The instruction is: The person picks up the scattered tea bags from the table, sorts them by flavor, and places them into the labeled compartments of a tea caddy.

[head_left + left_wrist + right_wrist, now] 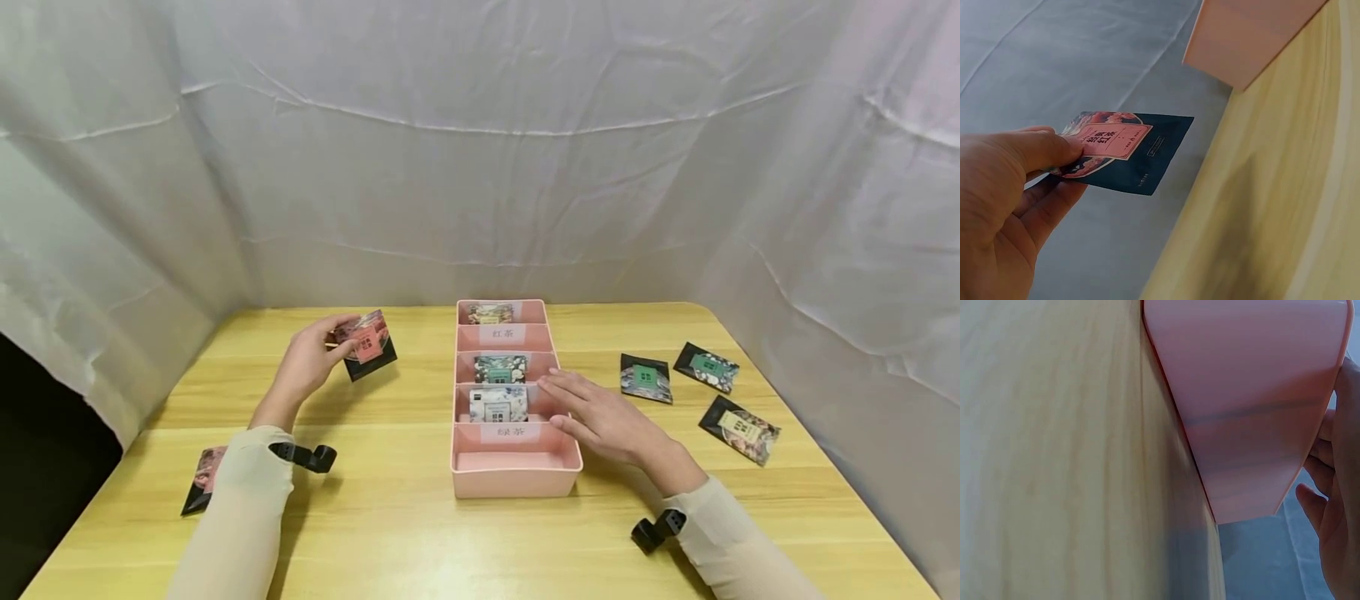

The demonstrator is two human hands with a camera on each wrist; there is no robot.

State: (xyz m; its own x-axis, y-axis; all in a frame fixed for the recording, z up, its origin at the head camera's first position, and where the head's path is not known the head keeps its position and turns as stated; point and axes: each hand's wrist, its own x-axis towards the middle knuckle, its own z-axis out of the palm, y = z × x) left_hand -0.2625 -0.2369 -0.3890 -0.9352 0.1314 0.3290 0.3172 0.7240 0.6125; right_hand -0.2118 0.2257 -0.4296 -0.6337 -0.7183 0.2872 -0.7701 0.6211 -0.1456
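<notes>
My left hand (303, 360) pinches a black tea sachet (381, 357) with a pink label between thumb and fingers, raised above the table left of the box. In the left wrist view the sachet's (1163, 150) label faces up and its dark end points away from the palm. A pink divided box (517, 485) stands mid-table. My right hand (600, 417) is at the box's right rim, fingers extended and fingertips over the edge. The box holds a white floral sachet (498, 404), a green-labelled sachet (501, 368) and, at the far end, a cream-labelled one (491, 314).
Two green-labelled sachets (647, 379) and a cream-labelled sachet (741, 430) lie on the table to the right. Another pink-labelled sachet (201, 483) lies at the left, partly behind my left sleeve. Pale curtains (480, 192) hang behind the table.
</notes>
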